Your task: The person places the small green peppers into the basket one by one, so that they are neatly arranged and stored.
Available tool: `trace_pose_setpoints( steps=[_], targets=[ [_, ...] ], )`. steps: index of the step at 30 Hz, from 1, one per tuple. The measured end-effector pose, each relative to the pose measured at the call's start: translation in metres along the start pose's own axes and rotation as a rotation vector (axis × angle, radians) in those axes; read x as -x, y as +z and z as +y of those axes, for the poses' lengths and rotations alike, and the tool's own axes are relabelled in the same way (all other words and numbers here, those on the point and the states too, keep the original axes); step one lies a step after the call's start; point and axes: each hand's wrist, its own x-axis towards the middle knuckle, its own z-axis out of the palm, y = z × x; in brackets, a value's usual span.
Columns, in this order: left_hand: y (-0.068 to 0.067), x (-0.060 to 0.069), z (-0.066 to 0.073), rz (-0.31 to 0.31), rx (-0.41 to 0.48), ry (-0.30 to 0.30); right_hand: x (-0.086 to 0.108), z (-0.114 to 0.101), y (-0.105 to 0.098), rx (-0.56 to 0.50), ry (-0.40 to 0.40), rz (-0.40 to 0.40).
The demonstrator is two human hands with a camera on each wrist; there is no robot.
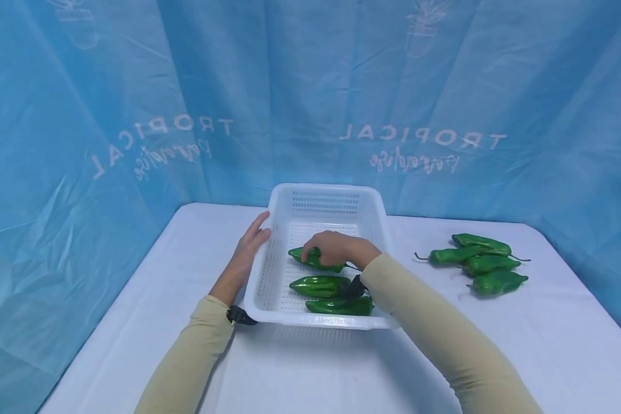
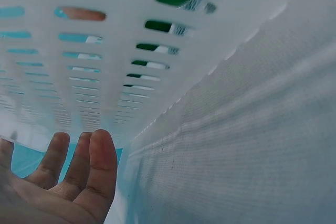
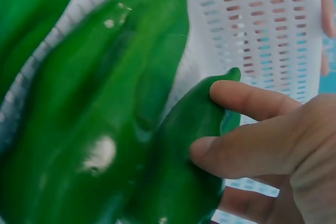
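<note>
We reach our right hand [image 1: 335, 248] down into the white basket [image 1: 321, 319], fingers [image 3: 252, 98] pinching the farthest green pepper [image 1: 314, 258]. Outside, our left hand [image 1: 248, 247] extends straight fingers.

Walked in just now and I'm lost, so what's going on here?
A person's right hand holds a green pepper inside a white basket, while the left hand is at the basket's left side. Two more peppers lie toward the basket's near end. Four other peppers lie grouped on the table, to the right of the basket.
</note>
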Motion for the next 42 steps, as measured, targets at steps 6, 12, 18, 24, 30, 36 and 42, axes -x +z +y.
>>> trace_pose_setpoints(
  steps=[6,12,18,24,30,36,42],
  targets=[
    [-0.003,-0.001,-0.002,0.016,-0.011,-0.001,0.001,0.000,0.002,-0.017,0.006,-0.031],
    [0.001,-0.002,-0.002,-0.004,0.016,-0.004,0.002,0.005,0.006,-0.043,0.028,-0.018],
    [0.003,-0.001,-0.001,0.001,0.021,-0.004,0.002,0.008,0.007,-0.080,0.020,-0.004],
    [0.003,-0.001,-0.002,0.007,0.012,-0.004,0.002,0.009,0.008,-0.112,-0.009,-0.017],
    [0.004,-0.002,-0.002,0.015,-0.011,-0.005,0.003,0.009,0.007,-0.116,-0.022,-0.023],
    [0.004,-0.001,-0.002,0.012,-0.008,-0.005,0.003,0.009,0.008,-0.107,-0.034,-0.019],
    [0.003,-0.002,-0.003,0.005,0.006,-0.007,0.001,0.011,0.009,-0.146,-0.021,-0.030]
  ],
)
